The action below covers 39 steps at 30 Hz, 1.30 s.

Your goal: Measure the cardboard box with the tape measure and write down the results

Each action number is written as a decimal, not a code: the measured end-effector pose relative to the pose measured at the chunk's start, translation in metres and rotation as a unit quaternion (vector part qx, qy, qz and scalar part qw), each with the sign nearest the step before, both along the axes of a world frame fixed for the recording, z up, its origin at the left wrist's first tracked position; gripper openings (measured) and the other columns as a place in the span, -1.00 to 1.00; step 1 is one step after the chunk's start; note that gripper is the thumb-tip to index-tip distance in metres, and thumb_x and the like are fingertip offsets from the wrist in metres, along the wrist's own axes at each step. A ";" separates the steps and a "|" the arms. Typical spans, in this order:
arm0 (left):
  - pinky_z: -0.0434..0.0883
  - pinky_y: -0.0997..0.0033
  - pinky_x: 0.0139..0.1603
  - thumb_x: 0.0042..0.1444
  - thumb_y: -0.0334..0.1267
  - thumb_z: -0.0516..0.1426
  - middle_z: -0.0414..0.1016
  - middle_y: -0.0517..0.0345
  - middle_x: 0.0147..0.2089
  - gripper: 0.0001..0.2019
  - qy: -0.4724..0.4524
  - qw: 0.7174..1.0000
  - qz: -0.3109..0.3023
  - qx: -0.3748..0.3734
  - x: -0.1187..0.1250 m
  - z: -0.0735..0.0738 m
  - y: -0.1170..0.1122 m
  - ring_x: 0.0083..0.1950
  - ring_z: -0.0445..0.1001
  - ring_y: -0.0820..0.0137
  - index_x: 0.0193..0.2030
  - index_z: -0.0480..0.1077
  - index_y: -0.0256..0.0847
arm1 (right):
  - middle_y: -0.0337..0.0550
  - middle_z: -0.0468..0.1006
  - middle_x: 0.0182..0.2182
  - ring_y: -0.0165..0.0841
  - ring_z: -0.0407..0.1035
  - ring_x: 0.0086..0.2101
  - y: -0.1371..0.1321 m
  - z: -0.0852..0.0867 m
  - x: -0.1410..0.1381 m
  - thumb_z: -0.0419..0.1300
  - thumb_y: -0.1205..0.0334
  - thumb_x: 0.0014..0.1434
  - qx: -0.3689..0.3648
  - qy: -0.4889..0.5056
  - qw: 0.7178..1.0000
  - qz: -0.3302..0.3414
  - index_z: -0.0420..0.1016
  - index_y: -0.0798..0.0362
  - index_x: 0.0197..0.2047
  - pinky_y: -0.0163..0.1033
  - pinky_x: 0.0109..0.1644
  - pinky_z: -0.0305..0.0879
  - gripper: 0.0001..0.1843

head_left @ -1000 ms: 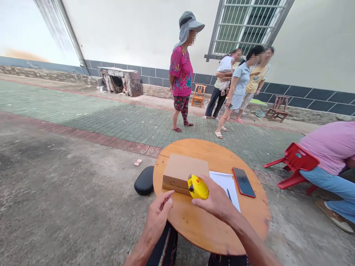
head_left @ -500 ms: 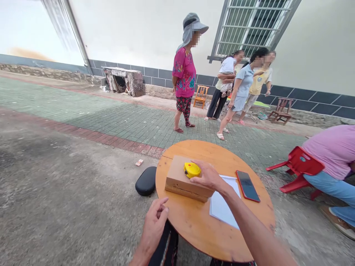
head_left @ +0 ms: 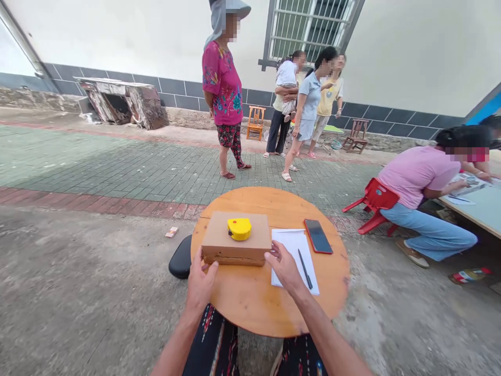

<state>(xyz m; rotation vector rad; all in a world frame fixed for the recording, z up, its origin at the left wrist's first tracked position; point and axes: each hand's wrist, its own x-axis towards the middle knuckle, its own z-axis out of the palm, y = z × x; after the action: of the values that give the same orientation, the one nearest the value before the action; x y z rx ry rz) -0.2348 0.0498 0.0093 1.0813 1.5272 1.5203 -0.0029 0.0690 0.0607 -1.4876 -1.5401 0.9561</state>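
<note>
A flat brown cardboard box (head_left: 219,240) lies on the round wooden table (head_left: 258,308). A yellow tape measure (head_left: 239,228) rests on top of the box, held by no hand. My left hand (head_left: 200,279) touches the box's near left corner with fingers spread. My right hand (head_left: 285,265) touches the box's near right corner, fingers apart, and lies partly over a white sheet of paper (head_left: 290,245). A black pen (head_left: 305,261) lies on the paper.
A red phone (head_left: 318,235) lies on the table beside the paper. A black stool (head_left: 180,258) stands at the table's left. A seated person in pink (head_left: 417,172) on a red chair (head_left: 373,201) works at another table (head_left: 479,209). Several people stand behind on the pavement.
My right hand set the tape measure on the box and drew back to the box's right corner. My left hand moved forward to the left corner. The view swung right.
</note>
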 end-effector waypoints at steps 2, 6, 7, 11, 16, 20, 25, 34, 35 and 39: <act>0.30 0.16 0.27 0.11 -0.18 0.18 0.25 -0.13 0.33 -0.28 -0.003 1.000 -0.014 -0.014 -0.006 0.002 0.008 0.25 0.37 0.17 0.39 0.05 -0.19 | 0.16 0.51 0.08 -0.22 0.49 0.00 0.008 -0.001 -0.001 0.07 0.16 0.13 0.008 -0.006 1.000 -0.001 0.29 0.19 0.20 -0.13 0.05 0.42 -0.42; 0.20 0.11 0.34 0.12 -0.13 0.15 0.07 -0.20 0.42 -0.22 0.043 0.998 0.020 -0.031 -0.019 0.005 0.007 0.40 0.14 0.11 0.43 -0.06 -0.23 | -0.04 0.61 -0.07 -0.28 0.51 -0.11 0.011 0.003 0.039 0.05 0.20 0.15 0.014 -0.059 0.998 -0.023 0.47 0.09 -0.01 -0.19 -0.01 0.41 -0.63; 0.22 0.09 0.32 0.11 -0.10 0.15 0.09 -0.20 0.41 -0.22 0.062 0.997 0.033 -0.038 -0.021 0.005 0.000 0.39 0.16 0.09 0.43 -0.04 -0.23 | -0.05 0.61 -0.12 -0.28 0.52 -0.16 0.008 0.004 0.056 0.02 0.18 0.18 0.011 -0.085 0.996 -0.039 0.49 0.09 -0.06 -0.20 -0.05 0.41 -0.66; 0.36 -0.02 0.16 0.07 0.03 0.14 0.31 -0.14 0.27 -0.28 0.150 0.983 0.073 -0.082 -0.024 -0.007 -0.049 0.14 0.41 0.05 0.35 0.15 -0.18 | -0.12 0.59 -0.39 -0.25 0.49 -0.34 -0.012 0.004 0.119 0.01 0.20 0.18 -0.032 -0.214 0.972 -0.087 0.52 0.07 -0.30 -0.21 -0.24 0.33 -0.74; 0.38 -0.02 0.15 0.06 0.04 0.10 0.39 -0.06 0.18 -0.43 0.200 0.973 0.068 -0.087 -0.001 -0.032 -0.116 0.10 0.43 0.06 0.19 0.32 -0.17 | 0.01 0.60 -0.42 -0.13 0.51 -0.28 -0.023 -0.012 0.129 0.16 0.18 0.14 -0.074 -0.354 0.927 -0.100 0.53 0.09 -0.36 -0.18 -0.22 0.24 -0.81; 0.36 0.05 0.20 0.09 -0.06 0.10 0.40 -0.02 0.18 -0.59 0.206 0.977 0.019 -0.047 0.028 -0.034 -0.147 0.21 0.36 0.09 0.06 0.42 -0.14 | 0.23 0.62 -0.30 -0.05 0.52 -0.18 -0.021 -0.020 0.114 0.13 0.25 0.17 -0.087 -0.401 0.907 -0.092 0.55 0.18 -0.25 -0.13 -0.17 0.24 -0.79; 0.35 0.06 0.18 0.13 -0.13 0.09 0.46 -0.03 0.09 -0.70 0.210 0.977 -0.017 -0.031 0.051 -0.028 -0.174 0.13 0.41 0.14 -0.05 0.48 -0.15 | 0.18 0.61 -0.32 -0.06 0.51 -0.21 -0.031 -0.005 0.121 0.02 0.27 0.22 -0.067 -0.385 0.917 -0.083 0.54 0.16 -0.27 -0.14 -0.20 0.24 -0.72; 0.40 0.34 -0.21 0.06 -0.01 0.17 0.52 0.10 -0.30 -0.61 -0.002 0.970 -0.198 -0.143 0.097 0.009 -0.185 -0.31 0.47 0.33 -0.10 0.51 -0.26 | -0.31 0.45 -0.54 -0.38 0.31 -0.54 -0.169 -0.012 0.081 -0.05 0.08 0.31 0.007 -0.001 0.998 0.060 0.36 0.06 0.09 -0.31 -0.40 0.24 -0.60; 0.38 0.37 -0.25 0.05 0.00 0.19 0.51 0.14 -0.34 -0.60 -0.032 0.963 -0.219 -0.156 0.103 0.015 -0.183 -0.36 0.44 0.38 -0.09 0.50 -0.27 | -0.30 0.45 -0.54 -0.39 0.29 -0.54 -0.185 -0.016 0.072 -0.05 0.08 0.31 -0.003 0.023 0.997 0.076 0.42 0.05 0.01 -0.31 -0.41 0.23 -0.64; 0.24 0.50 -0.41 0.02 0.07 0.24 0.40 0.25 -0.49 -0.58 -0.134 0.924 -0.311 -0.177 0.122 0.031 -0.179 -0.52 0.28 0.53 -0.22 0.49 -0.31 | -0.28 0.47 -0.53 -0.41 0.31 -0.52 -0.228 -0.020 0.049 -0.01 0.07 0.31 -0.007 0.067 0.990 0.123 0.48 0.02 -0.23 -0.32 -0.38 0.24 -0.70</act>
<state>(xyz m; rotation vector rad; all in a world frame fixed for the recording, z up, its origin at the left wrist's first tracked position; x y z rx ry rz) -0.1131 -0.1292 0.0404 0.9677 1.0672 0.8693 0.0465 -0.1593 0.0408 -1.2356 -1.6449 1.1862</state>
